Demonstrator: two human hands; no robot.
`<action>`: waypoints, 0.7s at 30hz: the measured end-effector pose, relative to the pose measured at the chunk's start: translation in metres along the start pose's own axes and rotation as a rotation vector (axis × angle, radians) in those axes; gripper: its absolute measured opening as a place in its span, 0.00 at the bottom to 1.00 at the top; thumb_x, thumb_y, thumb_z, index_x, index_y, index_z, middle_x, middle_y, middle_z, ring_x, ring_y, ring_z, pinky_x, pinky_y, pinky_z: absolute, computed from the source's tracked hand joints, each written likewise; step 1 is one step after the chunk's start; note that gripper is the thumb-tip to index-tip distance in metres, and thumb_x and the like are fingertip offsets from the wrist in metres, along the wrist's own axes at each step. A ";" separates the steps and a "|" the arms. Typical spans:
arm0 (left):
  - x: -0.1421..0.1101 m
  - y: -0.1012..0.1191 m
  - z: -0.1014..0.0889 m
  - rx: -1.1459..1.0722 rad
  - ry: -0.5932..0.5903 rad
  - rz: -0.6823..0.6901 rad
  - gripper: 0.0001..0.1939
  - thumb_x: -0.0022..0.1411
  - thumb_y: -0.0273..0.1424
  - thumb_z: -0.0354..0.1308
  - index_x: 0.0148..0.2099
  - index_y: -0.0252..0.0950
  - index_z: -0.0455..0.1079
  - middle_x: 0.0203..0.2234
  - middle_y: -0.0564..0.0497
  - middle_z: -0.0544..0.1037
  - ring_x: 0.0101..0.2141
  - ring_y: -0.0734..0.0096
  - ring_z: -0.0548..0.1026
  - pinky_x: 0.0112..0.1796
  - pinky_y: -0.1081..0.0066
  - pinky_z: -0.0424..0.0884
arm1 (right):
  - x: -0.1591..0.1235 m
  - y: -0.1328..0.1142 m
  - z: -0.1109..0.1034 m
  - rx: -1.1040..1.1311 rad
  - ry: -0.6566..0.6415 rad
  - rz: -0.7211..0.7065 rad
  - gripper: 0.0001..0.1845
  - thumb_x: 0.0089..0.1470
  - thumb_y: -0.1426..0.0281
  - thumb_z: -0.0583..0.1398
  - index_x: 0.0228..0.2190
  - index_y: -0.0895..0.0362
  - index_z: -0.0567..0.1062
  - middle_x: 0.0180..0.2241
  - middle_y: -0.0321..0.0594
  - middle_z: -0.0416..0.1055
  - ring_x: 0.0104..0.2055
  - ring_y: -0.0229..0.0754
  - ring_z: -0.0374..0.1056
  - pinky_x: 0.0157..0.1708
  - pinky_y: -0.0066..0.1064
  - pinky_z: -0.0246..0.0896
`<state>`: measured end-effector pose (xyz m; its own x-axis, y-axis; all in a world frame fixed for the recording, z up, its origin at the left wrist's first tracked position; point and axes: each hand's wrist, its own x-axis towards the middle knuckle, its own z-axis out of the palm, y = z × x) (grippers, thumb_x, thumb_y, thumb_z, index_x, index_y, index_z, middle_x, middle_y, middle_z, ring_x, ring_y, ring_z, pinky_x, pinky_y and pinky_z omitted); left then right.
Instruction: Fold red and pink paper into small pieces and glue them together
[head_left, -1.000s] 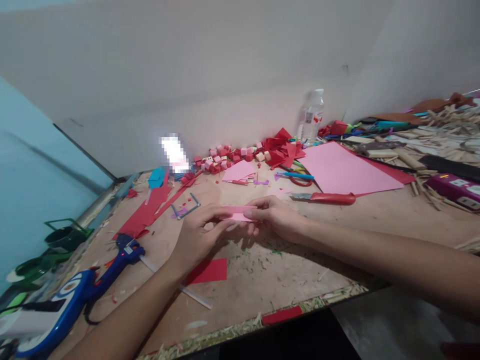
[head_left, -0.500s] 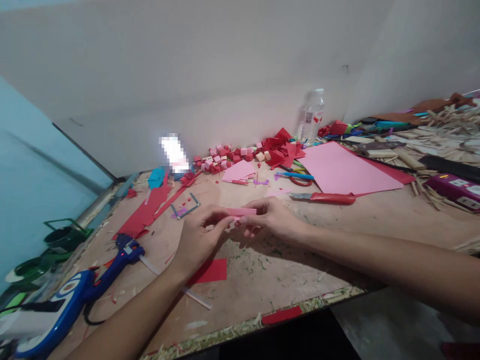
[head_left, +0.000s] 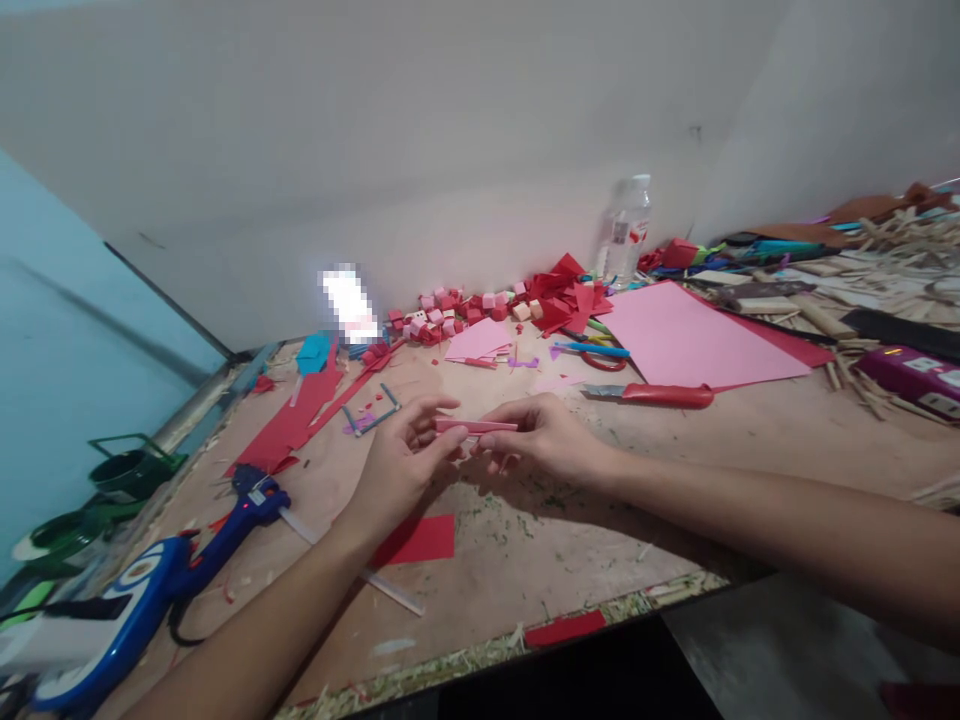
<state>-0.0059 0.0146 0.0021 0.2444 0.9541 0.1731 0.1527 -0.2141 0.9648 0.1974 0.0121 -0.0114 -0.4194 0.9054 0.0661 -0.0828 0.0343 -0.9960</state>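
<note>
Between my two hands, above the middle of the table, is a narrow folded strip of pink paper (head_left: 477, 427). My left hand (head_left: 412, 440) pinches its left end, thumb along the lower edge and the forefinger lifted a little. The right end sits between the thumb and fingers of my right hand (head_left: 531, 432). A piece of red paper (head_left: 420, 538) lies on the table, partly hidden by my left forearm. Beyond my hands are a small frame of grey sticks (head_left: 373, 412) and a red-handled utility knife (head_left: 652, 395).
A blue glue gun (head_left: 251, 505) lies at the left. Small pink and red paper cubes (head_left: 450, 312) are heaped along the wall, beside a plastic bottle (head_left: 628, 235). Large pink sheets (head_left: 705, 340) and scattered wood sticks (head_left: 892, 265) lie at the right. A lit, blurred screen (head_left: 349, 305) leans at the back.
The pink paper has tilted, so it now shows as a thinner strip. My left forefinger has lifted off its upper edge, while both hands stay in nearly the same place.
</note>
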 end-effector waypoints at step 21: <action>-0.004 0.003 0.006 -0.044 -0.087 -0.156 0.15 0.60 0.41 0.67 0.30 0.32 0.79 0.21 0.48 0.80 0.21 0.69 0.76 0.24 0.72 0.74 | 0.001 0.000 -0.003 0.061 -0.055 0.081 0.12 0.55 0.62 0.70 0.30 0.59 0.81 0.26 0.41 0.80 0.26 0.37 0.75 0.29 0.28 0.71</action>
<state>-0.0008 0.0085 0.0026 0.3037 0.9527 0.0051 0.1539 -0.0543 0.9866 0.1995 0.0146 -0.0116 -0.4758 0.8795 -0.0099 -0.1005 -0.0656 -0.9928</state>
